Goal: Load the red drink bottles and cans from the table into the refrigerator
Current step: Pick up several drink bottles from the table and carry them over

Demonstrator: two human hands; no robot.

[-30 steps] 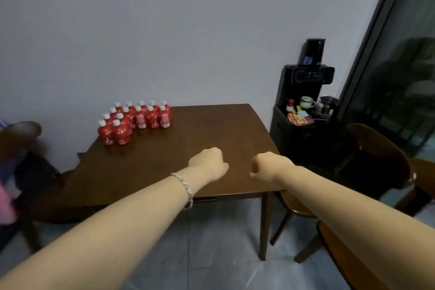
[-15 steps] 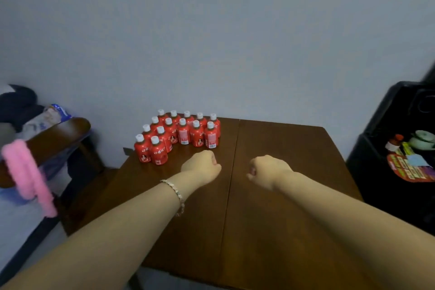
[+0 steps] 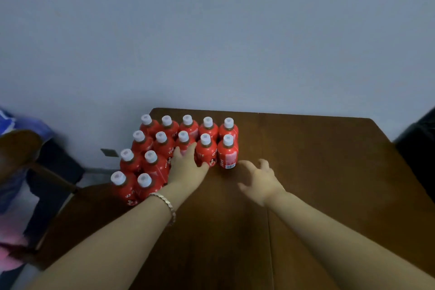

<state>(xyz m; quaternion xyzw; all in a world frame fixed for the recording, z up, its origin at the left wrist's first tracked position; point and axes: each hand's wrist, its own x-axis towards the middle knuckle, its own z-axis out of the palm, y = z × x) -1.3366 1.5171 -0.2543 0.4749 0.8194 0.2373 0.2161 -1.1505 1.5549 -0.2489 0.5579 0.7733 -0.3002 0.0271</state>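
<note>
While red bottles (image 3: 162, 146) crowd the table's (image 3: 317, 160) far-left corner against the wall (image 3: 211, 42), bare wood open right of the fingers, the left hand (image 3: 188, 168) lays straight fingers on a front-row bottle (image 3: 183, 139) and the right hand (image 3: 261, 179), spread and empty, hovers just short of the end bottle (image 3: 227, 154).

Fourteen white-capped red bottles (image 3: 163, 150) stand upright in tight rows before us, one against our left fingers (image 3: 186, 152), the end bottle (image 3: 227, 155) just beyond our right fingers (image 3: 263, 163).
</note>
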